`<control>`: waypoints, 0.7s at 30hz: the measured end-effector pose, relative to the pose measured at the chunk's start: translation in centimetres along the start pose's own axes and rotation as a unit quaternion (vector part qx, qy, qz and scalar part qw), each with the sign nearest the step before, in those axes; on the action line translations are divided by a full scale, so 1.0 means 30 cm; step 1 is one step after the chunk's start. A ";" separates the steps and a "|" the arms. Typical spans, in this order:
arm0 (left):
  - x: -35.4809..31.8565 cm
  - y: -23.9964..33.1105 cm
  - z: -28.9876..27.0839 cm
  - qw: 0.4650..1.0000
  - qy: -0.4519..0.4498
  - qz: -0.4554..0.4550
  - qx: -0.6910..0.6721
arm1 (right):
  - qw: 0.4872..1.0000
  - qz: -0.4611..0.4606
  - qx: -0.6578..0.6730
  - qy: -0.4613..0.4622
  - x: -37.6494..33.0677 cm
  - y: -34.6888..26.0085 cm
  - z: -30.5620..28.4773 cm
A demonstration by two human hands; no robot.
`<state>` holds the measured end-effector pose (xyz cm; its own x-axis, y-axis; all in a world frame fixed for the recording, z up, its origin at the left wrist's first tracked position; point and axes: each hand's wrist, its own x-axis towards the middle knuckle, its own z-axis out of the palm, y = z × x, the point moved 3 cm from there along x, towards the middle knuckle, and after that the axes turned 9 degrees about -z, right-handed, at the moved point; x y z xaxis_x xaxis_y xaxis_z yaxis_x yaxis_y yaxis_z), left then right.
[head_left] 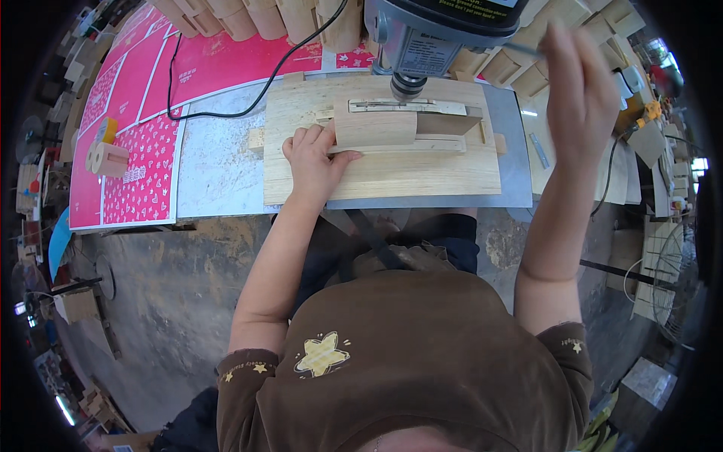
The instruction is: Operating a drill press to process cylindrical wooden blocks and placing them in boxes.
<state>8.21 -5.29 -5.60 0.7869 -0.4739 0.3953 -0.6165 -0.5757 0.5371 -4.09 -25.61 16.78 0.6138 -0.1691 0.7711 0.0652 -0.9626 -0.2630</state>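
A pale wooden block (pixel 375 129) lies in a slot between wooden strips on a flat wooden board (pixel 422 177). My left hand (pixel 312 154) grips the block's left end, with the thumb along the front strip (pixel 433 144). Right above the block's back edge is the chuck (pixel 407 87) of a grey drill press (pixel 425 53); whether a bit touches the wood cannot be seen. Raised at the right, my right hand (pixel 580 87) is closed round the end of the press's lever (pixel 523 50) and slightly blurred.
Several wooden blocks (pixel 263 19) stand along the back of the table, with more stacked at the back right. A black cable (pixel 252 105) loops over the pink sheet (pixel 151 98). Rolls of tape (pixel 107 157) lie at the left. A fan (pixel 669 264) stands at the right.
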 end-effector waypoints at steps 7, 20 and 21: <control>0.003 -0.003 0.006 1.000 -0.008 0.000 -0.004 | 0.991 -0.012 0.098 0.092 -0.379 0.083 0.210; 0.005 0.076 0.053 1.000 0.015 0.014 0.002 | 0.995 -0.005 0.038 0.096 0.139 0.103 0.058; 0.006 0.092 0.070 1.000 0.008 0.020 0.005 | 0.997 -0.056 -0.004 0.061 0.203 0.103 0.083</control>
<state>6.58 -8.35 -5.60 0.7622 -0.4862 0.4273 -0.6472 -0.5641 0.5127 1.80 -29.10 19.22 0.5025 -0.0848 0.8604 0.1207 -0.9786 -0.1669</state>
